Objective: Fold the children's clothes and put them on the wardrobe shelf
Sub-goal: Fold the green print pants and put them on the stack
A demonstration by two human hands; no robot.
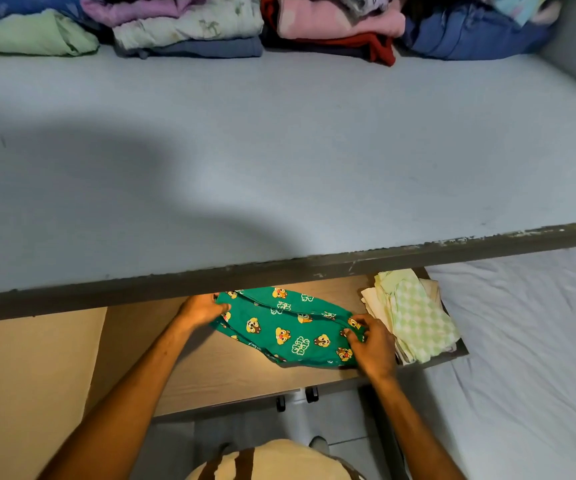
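— Two hands are working on one garment, am I seeing that right?

— Yes. The green printed garment (pixel 290 327) is lying on the wooden surface (pixel 231 372) just below the front edge of the grey shelf (pixel 279 150). The left hand (pixel 200 310) is pinching its left end, fingers closed on the cloth, and the right hand (pixel 371 342) is gripping its right end the same way.

— Is anything sitting beside it?

— A pile of pale green checked cloths (pixel 414 317) is resting at the right end of that surface, just beside the right hand; whether they are touching, I cannot tell.

— And up on the shelf?

— Folded stacks are lining its back: a light green piece (pixel 30 38), a lilac and floral stack (pixel 186 26), a pink and red stack (pixel 342 26) and a blue bundle (pixel 473 36). A white sheet (pixel 529 341) is spreading out at the right.
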